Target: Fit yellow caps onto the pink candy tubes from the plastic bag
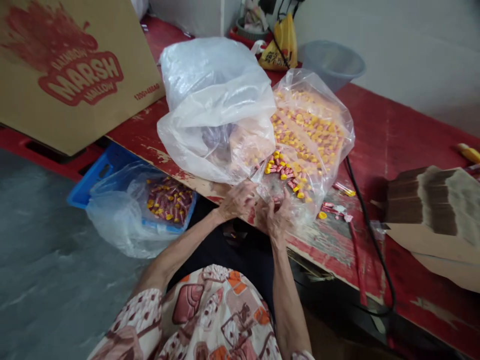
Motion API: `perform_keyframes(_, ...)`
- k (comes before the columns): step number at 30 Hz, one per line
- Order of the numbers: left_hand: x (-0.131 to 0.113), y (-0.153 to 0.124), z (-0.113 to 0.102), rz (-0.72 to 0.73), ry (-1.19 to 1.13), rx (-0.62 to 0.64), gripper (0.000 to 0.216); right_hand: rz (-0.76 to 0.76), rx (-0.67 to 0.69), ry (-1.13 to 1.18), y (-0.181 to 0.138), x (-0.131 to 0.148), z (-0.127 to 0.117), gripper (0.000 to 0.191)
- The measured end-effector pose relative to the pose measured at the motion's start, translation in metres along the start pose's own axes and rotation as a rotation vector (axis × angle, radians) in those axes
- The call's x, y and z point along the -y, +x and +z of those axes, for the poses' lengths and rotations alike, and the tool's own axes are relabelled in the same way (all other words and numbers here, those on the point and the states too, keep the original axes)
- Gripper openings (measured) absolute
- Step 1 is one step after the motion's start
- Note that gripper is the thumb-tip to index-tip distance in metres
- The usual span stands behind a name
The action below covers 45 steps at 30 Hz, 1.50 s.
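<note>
My left hand (238, 201) and my right hand (279, 216) rest close together at the near edge of the red table (393, 135). Both have fingers curled, working at something small that I cannot make out, right at the mouth of a clear plastic bag (322, 100). That bag is filled with small red and yellow wrapped candies (288, 172). A second, milky plastic bag (213, 95) stands puffed up just behind my left hand.
A blue crate (98, 172) lined with plastic and holding more candies sits on the floor to the left. A large marshmallow carton (75, 70) stands far left. A black cable (369, 230) crosses the table; stacked cardboard (431, 205) lies right. A grey bucket (332, 60) is behind.
</note>
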<state>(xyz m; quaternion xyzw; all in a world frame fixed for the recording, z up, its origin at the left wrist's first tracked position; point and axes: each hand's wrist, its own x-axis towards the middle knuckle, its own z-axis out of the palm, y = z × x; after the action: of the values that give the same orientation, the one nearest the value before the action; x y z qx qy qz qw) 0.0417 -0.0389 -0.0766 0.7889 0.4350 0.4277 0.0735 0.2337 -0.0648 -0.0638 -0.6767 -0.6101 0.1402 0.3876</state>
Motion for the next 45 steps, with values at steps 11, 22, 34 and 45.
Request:
perform_keyframes(11, -0.038, 0.014, 0.019, -0.028, -0.349, 0.268, 0.054, -0.218, 0.240, 0.089, -0.002, -0.024, -0.006, 0.070)
perform_keyframes(22, -0.038, 0.013, 0.034, -0.189, -0.360, 0.108, 0.025, -0.251, 0.155, 0.069, 0.021, -0.030, -0.010, 0.052)
perform_keyframes(34, -0.039, 0.004, 0.042, -0.224, -0.131, 0.027, 0.028, -0.169, -0.047, -0.211, 0.058, -0.047, 0.001, 0.040)
perform_keyframes(45, -0.039, 0.002, 0.036, -0.260, -0.178, 0.036, 0.031, -0.144, -0.095, -0.134, 0.054, -0.050, 0.003, 0.034)
